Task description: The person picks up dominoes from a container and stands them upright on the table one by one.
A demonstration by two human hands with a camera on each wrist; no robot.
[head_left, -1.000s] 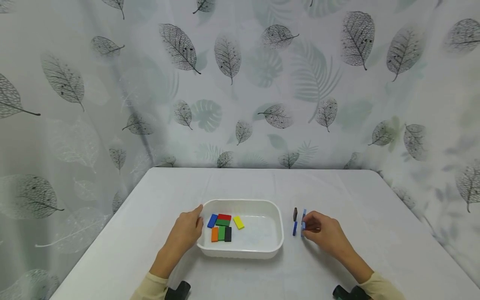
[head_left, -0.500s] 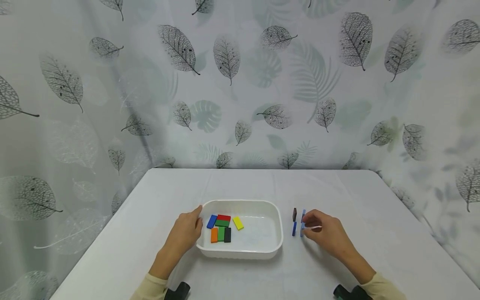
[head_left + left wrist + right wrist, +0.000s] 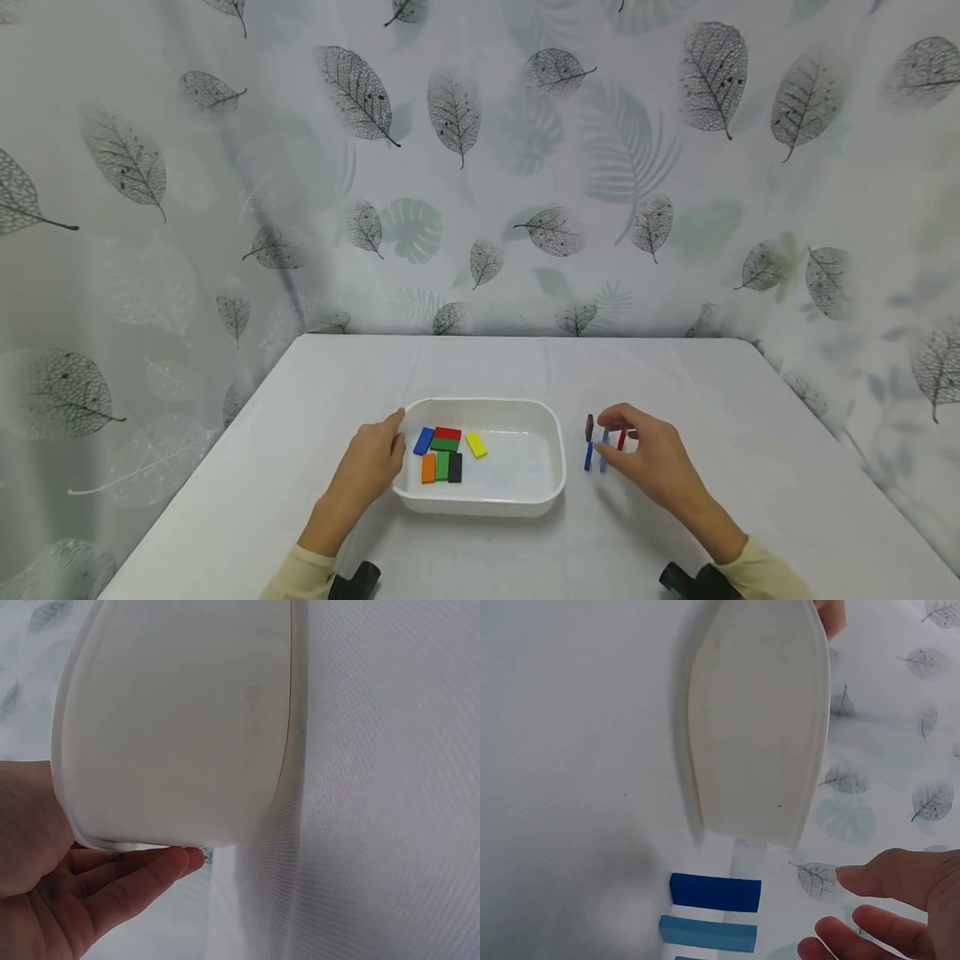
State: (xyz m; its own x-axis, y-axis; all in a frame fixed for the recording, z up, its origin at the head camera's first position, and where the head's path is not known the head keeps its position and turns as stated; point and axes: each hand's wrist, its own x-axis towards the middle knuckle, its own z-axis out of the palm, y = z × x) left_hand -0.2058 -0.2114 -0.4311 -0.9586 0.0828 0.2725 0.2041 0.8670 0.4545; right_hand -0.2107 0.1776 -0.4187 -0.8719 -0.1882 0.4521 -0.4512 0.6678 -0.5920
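The white tray (image 3: 517,467) holds several flat coloured blocks on its left side. My left hand (image 3: 372,454) holds its left end, with fingers (image 3: 135,889) against the outer wall and the thumb side at the rim. Right of the tray, thin blocks stand on edge: a dark brown block (image 3: 589,427), a dark blue block (image 3: 716,892), a light blue block (image 3: 709,934) and a red block (image 3: 622,439) partly hidden behind my right hand (image 3: 651,457). That hand hovers over them, thumb and fingers spread apart, with nothing between them.
Inside the tray lie a yellow block (image 3: 476,445), a red block (image 3: 448,433), a blue block (image 3: 423,441), an orange block (image 3: 429,468) and a black block (image 3: 455,467), besides green ones. A leaf-patterned curtain (image 3: 480,183) hangs behind the white table (image 3: 487,367).
My right hand has come off the light blue block, risen and shifted slightly left, its fingers spreading. The red block now shows through the gap. My left hand and the tray have not moved.
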